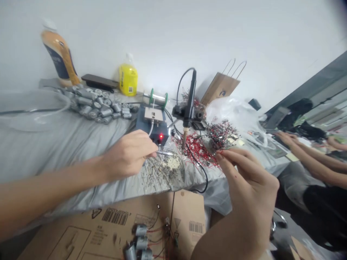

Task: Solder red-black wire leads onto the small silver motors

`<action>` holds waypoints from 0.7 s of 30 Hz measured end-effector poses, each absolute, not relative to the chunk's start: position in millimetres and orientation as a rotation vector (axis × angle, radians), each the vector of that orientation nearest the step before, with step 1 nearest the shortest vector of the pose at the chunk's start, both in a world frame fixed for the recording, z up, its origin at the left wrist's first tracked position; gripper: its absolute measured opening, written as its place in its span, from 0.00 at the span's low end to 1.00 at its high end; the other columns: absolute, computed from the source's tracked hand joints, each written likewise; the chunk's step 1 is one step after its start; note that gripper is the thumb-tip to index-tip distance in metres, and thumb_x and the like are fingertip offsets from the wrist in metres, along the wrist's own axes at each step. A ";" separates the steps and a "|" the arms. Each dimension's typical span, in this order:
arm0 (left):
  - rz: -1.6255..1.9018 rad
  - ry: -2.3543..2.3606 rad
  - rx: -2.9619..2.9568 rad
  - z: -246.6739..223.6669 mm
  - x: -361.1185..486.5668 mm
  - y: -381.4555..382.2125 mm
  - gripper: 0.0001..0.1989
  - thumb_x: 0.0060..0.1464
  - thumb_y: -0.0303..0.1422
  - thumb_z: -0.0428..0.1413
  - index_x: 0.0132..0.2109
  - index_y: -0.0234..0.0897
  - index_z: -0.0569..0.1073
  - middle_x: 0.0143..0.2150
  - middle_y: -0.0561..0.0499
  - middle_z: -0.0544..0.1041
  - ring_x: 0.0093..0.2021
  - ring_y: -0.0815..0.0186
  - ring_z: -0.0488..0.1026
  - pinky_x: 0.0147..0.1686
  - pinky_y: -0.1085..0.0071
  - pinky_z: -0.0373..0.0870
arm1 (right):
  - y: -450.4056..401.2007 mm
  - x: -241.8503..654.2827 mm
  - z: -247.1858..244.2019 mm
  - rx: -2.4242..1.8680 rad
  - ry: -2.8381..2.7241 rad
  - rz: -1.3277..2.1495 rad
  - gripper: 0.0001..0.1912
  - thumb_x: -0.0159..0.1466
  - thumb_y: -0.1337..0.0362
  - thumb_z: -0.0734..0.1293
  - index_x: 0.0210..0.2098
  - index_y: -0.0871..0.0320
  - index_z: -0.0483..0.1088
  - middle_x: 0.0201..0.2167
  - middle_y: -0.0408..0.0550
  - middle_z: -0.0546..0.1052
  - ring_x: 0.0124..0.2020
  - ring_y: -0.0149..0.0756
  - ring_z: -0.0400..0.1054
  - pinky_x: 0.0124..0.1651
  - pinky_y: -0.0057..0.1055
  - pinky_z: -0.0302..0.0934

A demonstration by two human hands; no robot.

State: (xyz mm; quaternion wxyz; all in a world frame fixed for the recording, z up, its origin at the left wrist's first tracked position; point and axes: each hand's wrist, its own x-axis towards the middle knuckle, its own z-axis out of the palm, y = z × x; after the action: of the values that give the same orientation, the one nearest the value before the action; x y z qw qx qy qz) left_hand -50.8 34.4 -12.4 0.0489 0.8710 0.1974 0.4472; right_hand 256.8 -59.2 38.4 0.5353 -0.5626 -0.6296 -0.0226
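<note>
My left hand is closed around slim metal tweezers, whose tips point right, close below the soldering iron's tip. The soldering iron is clamped upright in a black holder, tip down. On the right, my right hand pinches thumb and fingers together, with a bit of red wire at the fingertips; its other end is lost against the pile behind. That pile of red and black wires lies just beyond the fingertips. Small metal parts are scattered below the tweezers.
A blue soldering station with a lit red light carries a solder spool behind it. Grey motors are heaped left. Wired motors rest on a cardboard box below the table edge. Another person's arms are at right.
</note>
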 end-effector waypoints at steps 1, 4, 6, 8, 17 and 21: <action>1.368 0.590 2.654 -12.7 -50.3 35.6 0.16 0.70 0.22 0.46 0.41 0.42 0.75 0.34 0.52 0.78 0.38 0.63 0.76 0.46 0.56 0.79 | -63.5 258.4 42.3 -1.337 -1.490 -0.069 0.03 0.69 0.60 0.80 0.40 0.51 0.87 0.40 0.46 0.85 0.43 0.38 0.77 0.45 0.37 0.71; 1.408 0.574 2.659 -11.6 -48.3 36.6 0.16 0.71 0.23 0.44 0.38 0.41 0.72 0.32 0.52 0.77 0.35 0.62 0.75 0.40 0.58 0.76 | -81.0 263.2 57.8 -1.307 -1.459 -0.138 0.04 0.68 0.59 0.80 0.39 0.52 0.87 0.42 0.47 0.84 0.42 0.38 0.77 0.43 0.36 0.71; 1.433 0.566 2.653 -11.0 -47.5 35.7 0.16 0.71 0.22 0.43 0.38 0.40 0.71 0.32 0.52 0.77 0.36 0.62 0.75 0.39 0.59 0.74 | -96.0 266.1 68.5 -1.296 -1.443 -0.191 0.05 0.67 0.59 0.81 0.39 0.53 0.87 0.42 0.48 0.84 0.41 0.38 0.77 0.42 0.35 0.71; 1.448 0.554 2.646 -11.5 -47.2 35.5 0.16 0.70 0.21 0.43 0.38 0.40 0.70 0.32 0.52 0.76 0.35 0.62 0.75 0.38 0.60 0.73 | -112.7 268.5 76.1 -1.304 -1.448 -0.222 0.06 0.67 0.58 0.81 0.39 0.53 0.87 0.42 0.49 0.83 0.42 0.39 0.77 0.41 0.36 0.72; 1.453 0.478 2.639 -22.7 -48.7 44.2 0.14 0.78 0.26 0.48 0.41 0.37 0.73 0.35 0.51 0.76 0.37 0.61 0.75 0.43 0.61 0.74 | -198.3 285.5 56.2 -1.461 -1.477 -0.235 0.10 0.67 0.55 0.79 0.34 0.54 0.87 0.38 0.51 0.85 0.36 0.40 0.81 0.38 0.32 0.77; 1.424 0.496 2.634 -21.6 -51.5 43.5 0.15 0.81 0.35 0.54 0.41 0.36 0.75 0.36 0.51 0.76 0.38 0.62 0.76 0.46 0.62 0.77 | -225.5 296.8 38.9 -1.552 -1.575 -0.182 0.09 0.69 0.55 0.77 0.37 0.51 0.89 0.41 0.51 0.86 0.39 0.42 0.84 0.39 0.28 0.79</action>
State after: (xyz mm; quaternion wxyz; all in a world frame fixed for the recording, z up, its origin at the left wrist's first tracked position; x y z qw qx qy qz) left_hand -51.5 43.5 -21.6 0.0532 0.8666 0.1633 0.4686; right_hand 296.8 -225.5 38.9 0.4453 -0.6263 -0.6357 -0.0734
